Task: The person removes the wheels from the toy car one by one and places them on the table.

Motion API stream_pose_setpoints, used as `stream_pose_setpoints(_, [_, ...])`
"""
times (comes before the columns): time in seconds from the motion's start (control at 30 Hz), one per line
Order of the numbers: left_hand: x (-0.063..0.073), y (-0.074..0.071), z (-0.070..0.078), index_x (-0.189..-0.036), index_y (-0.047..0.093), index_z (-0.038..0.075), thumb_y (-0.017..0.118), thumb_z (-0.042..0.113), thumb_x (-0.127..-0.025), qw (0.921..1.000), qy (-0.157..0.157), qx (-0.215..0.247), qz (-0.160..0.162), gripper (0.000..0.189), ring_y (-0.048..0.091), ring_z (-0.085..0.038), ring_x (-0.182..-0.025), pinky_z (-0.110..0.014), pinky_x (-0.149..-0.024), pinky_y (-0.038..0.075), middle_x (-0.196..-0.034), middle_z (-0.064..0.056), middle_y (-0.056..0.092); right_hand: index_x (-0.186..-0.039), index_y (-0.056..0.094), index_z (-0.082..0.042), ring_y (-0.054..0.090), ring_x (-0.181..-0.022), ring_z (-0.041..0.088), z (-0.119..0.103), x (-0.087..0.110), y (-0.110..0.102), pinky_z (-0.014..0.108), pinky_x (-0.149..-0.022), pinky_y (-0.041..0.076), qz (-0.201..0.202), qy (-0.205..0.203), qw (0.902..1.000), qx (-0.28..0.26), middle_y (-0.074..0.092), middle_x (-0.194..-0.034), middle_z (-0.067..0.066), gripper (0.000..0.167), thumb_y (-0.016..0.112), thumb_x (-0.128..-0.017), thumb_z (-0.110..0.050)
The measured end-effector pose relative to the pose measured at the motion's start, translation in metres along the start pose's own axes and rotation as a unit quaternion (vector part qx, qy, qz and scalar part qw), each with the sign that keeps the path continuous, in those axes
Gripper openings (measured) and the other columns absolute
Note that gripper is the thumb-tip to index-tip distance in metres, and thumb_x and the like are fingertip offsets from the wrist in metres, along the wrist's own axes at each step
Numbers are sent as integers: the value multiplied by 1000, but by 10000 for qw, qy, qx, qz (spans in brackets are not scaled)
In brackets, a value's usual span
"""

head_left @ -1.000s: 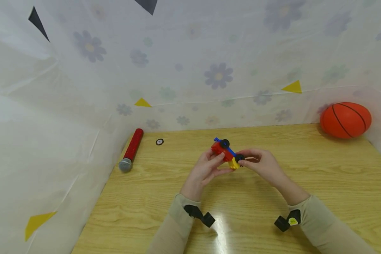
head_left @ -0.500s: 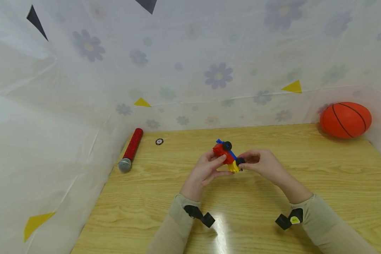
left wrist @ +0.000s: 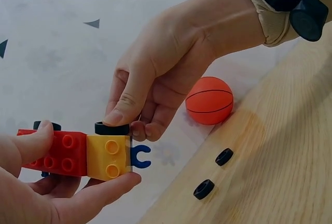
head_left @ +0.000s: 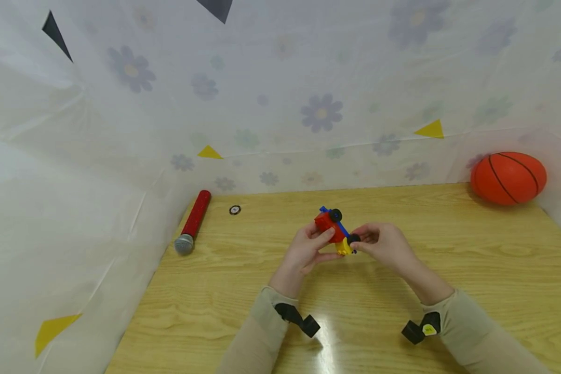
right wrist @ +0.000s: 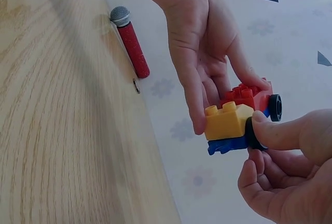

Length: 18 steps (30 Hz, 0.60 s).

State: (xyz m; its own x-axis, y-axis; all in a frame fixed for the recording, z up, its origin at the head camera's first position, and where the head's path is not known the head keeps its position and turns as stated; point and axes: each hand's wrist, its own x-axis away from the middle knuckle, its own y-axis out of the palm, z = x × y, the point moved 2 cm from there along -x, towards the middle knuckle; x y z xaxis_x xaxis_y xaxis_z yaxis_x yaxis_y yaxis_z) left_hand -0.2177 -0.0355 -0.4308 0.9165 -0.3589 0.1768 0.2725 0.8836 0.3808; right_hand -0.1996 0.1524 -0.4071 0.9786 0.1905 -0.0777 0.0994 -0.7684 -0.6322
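A toy car built of blocks, with a red block point(head_left: 324, 222), a yellow block point(left wrist: 108, 156) and a blue base point(right wrist: 227, 145), is held up over the table. The left hand point(head_left: 311, 246) grips the red block between thumb and fingers, one finger stretched along under the yellow block. At the car's yellow end, the right hand point(head_left: 389, 246) pinches a black wheel point(left wrist: 111, 129) against the side. Another black wheel point(head_left: 335, 215) sits beside the red block. Two loose black wheels, a nearer wheel point(left wrist: 204, 189) and a farther wheel point(left wrist: 224, 156), lie on the table in the left wrist view.
A red microphone point(head_left: 196, 221) with a grey head lies along the table's left side. Beside it is a small black-rimmed disc point(head_left: 235, 210). An orange ball point(head_left: 508, 178) stands at the back right. White flowered sheeting point(head_left: 271, 119) encloses the wooden table point(head_left: 205, 311).
Both hands and the toy car have shifted slightly down and right in the head view. The right hand keeps its pinch on the wheel throughout.
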Motion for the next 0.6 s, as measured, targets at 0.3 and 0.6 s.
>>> stream_pose_setpoints(0.3, [1,6,2,-142,49,4,57,13,-100,9998,39,151,153,44,58,-36,-124,-55,-86,54,-138,-20,56,-102,73,-1,67,-77,18,-1,1,0,32,-67,56,254,-104,9994,231,72,-88,9,23,77,-87,-17])
stream_pose_setpoints(0.6, [2,8,2,-142,49,4,58,13,-100,9994,58,181,291,44,59,-35,-123,-55,-86,54,-138,-19,57,-100,73,0,67,-76,18,1,0,0,30,-65,56,336,-248,9987,287,72,-87,10,22,78,-86,-15])
